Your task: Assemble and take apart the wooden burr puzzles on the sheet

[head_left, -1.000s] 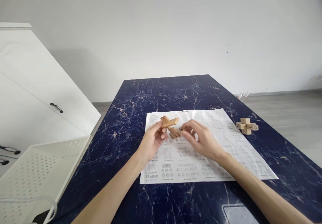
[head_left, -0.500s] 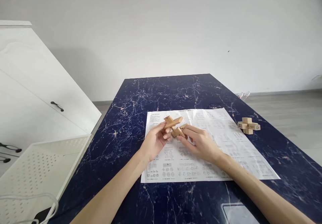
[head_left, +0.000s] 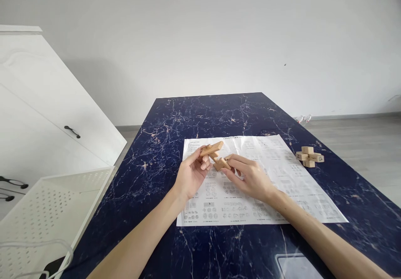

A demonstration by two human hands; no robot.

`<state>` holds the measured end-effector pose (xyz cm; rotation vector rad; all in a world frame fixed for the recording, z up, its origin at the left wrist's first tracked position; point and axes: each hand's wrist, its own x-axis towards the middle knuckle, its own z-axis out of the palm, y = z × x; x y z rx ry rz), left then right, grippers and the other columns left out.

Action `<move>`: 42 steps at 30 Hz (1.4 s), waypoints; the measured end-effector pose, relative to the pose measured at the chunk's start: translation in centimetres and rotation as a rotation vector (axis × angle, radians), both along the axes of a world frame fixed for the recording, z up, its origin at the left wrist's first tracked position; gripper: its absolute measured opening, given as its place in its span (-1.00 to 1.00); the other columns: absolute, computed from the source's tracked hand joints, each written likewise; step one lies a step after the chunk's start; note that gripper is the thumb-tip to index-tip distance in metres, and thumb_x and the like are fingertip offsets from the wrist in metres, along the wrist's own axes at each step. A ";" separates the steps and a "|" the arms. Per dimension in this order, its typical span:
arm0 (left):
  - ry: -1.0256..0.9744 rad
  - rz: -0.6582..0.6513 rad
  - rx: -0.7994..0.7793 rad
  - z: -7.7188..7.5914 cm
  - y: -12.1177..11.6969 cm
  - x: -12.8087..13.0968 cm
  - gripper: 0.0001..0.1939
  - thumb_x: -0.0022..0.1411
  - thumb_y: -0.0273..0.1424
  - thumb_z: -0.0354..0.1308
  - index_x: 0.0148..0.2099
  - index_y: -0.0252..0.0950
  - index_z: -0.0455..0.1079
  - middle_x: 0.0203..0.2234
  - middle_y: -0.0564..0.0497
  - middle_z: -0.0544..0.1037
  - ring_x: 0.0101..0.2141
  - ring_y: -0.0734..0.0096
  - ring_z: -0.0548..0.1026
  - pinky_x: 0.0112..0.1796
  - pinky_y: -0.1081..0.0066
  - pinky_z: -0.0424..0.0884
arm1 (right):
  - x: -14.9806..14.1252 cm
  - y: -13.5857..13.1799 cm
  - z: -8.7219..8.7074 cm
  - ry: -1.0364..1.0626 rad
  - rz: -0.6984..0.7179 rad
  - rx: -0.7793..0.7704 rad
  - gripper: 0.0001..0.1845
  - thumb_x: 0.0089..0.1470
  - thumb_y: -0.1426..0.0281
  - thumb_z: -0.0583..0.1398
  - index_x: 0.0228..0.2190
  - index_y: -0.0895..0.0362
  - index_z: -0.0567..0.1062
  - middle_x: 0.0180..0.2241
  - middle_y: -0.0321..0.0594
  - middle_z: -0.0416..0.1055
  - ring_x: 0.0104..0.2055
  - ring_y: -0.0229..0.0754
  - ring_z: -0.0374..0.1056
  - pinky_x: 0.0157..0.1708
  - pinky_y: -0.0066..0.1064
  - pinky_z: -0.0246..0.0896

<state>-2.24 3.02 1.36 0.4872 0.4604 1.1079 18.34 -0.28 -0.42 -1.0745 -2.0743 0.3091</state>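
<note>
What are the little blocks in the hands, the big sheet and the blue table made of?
Little blocks: probably wood, smooth-looking, judging by their warm tan color; any grain is too small to see.
Big sheet: seems to be thin white paper, since it shows creases and print.
Blue table: smooth-looking with pale veins like marble, though that could be just a printed pattern.

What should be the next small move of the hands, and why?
Probably the right hand should turn the lower wooden piece slightly, while the left hand holds the upper wooden bar steady: the two lie close together at different angles, above the printed sheet. I cannot tell whether they interlock.
</note>
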 end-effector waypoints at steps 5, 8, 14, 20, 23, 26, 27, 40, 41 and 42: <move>0.008 -0.023 -0.003 0.0 0.1 0.0 -0.82 0.45 -0.44 0.19 -0.10 -0.43 0.59 -0.55 0.09 0.39 -0.58 0.59 0.20 -0.43 0.46 0.29 | 0.1 0.0 -0.1 0.001 -0.017 0.017 -0.67 0.47 0.25 0.09 -0.36 0.09 0.44 -0.34 -0.16 0.47 -0.45 -0.23 0.26 -0.47 -0.34 0.18; 0.041 -0.066 -0.013 0.1 0.2 -0.1 -0.84 0.44 -0.43 0.21 -0.09 -0.41 0.60 -0.54 0.10 0.37 -0.58 0.58 0.19 -0.44 0.45 0.27 | 0.1 0.0 0.0 -0.036 -0.035 -0.008 -0.69 0.47 0.27 0.07 -0.35 0.08 0.41 -0.34 -0.17 0.46 -0.47 -0.24 0.22 -0.49 -0.35 0.14; 0.063 -0.120 -0.026 0.4 -0.2 0.3 -0.77 0.44 -0.42 0.21 0.02 -0.45 0.59 -0.53 0.10 0.32 -0.57 0.57 0.15 -0.47 0.46 0.22 | 0.1 -0.1 -0.1 -0.032 -0.070 -0.019 -0.70 0.48 0.30 0.06 -0.36 0.05 0.31 -0.45 -0.30 0.36 -0.52 -0.26 0.22 -0.49 -0.37 0.09; 0.072 -0.093 -0.015 0.0 -0.2 0.5 -0.83 0.48 -0.41 0.16 -0.13 -0.37 0.56 -0.59 0.14 0.25 -0.59 0.57 0.00 -0.53 0.49 0.10 | 0.3 0.0 -0.2 -0.020 -0.074 -0.024 -0.72 0.47 0.27 0.08 -0.34 0.05 0.36 -0.47 -0.31 0.42 -0.53 -0.25 0.28 -0.48 -0.38 0.12; 0.078 -0.095 -0.009 0.1 -0.3 0.5 -0.83 0.48 -0.41 0.16 -0.15 -0.36 0.54 -0.61 0.15 0.24 -0.59 0.56 -0.01 -0.53 0.50 0.09 | 0.5 0.0 0.0 -0.017 -0.063 -0.041 -0.72 0.47 0.26 0.09 -0.32 0.06 0.42 -0.46 -0.29 0.47 -0.53 -0.24 0.29 -0.46 -0.36 0.15; 0.060 -0.094 0.013 0.4 -0.5 0.5 -0.83 0.48 -0.40 0.16 -0.16 -0.35 0.54 -0.62 0.16 0.23 -0.60 0.57 -0.01 -0.52 0.50 0.11 | 0.6 -0.1 0.1 -0.010 -0.071 -0.049 -0.71 0.47 0.24 0.08 -0.29 0.06 0.46 -0.44 -0.27 0.51 -0.53 -0.23 0.27 -0.46 -0.35 0.16; 0.049 -0.087 0.017 0.4 -0.6 0.5 -0.83 0.48 -0.40 0.16 -0.17 -0.35 0.54 -0.63 0.16 0.23 -0.60 0.57 -0.01 -0.51 0.50 0.11 | 0.6 -0.1 0.1 -0.005 -0.074 -0.048 -0.70 0.47 0.23 0.08 -0.29 0.06 0.47 -0.44 -0.27 0.52 -0.54 -0.24 0.26 -0.46 -0.35 0.16; -0.030 -0.069 0.025 0.2 -0.7 0.5 -0.79 0.52 -0.40 0.13 -0.14 -0.35 0.56 -0.67 0.16 0.26 -0.63 0.57 0.05 -0.49 0.49 0.18 | 0.4 0.1 0.2 0.072 -0.048 -0.042 -0.75 0.49 0.26 0.09 -0.20 0.06 0.51 -0.41 -0.27 0.59 -0.53 -0.23 0.33 -0.46 -0.36 0.17; -0.032 -0.067 0.021 0.2 -0.7 0.4 -0.79 0.52 -0.40 0.12 -0.14 -0.35 0.56 -0.67 0.16 0.26 -0.63 0.58 0.05 -0.48 0.49 0.18 | 0.4 0.2 0.2 0.074 -0.047 -0.038 -0.75 0.49 0.26 0.09 -0.20 0.06 0.51 -0.40 -0.27 0.60 -0.52 -0.23 0.34 -0.46 -0.36 0.18; -0.031 -0.067 0.019 0.1 -0.6 0.4 -0.79 0.52 -0.40 0.12 -0.14 -0.35 0.55 -0.67 0.16 0.26 -0.63 0.58 0.05 -0.48 0.49 0.18 | 0.4 0.2 0.2 0.073 -0.046 -0.034 -0.75 0.49 0.26 0.09 -0.20 0.06 0.50 -0.40 -0.27 0.60 -0.52 -0.22 0.35 -0.45 -0.36 0.18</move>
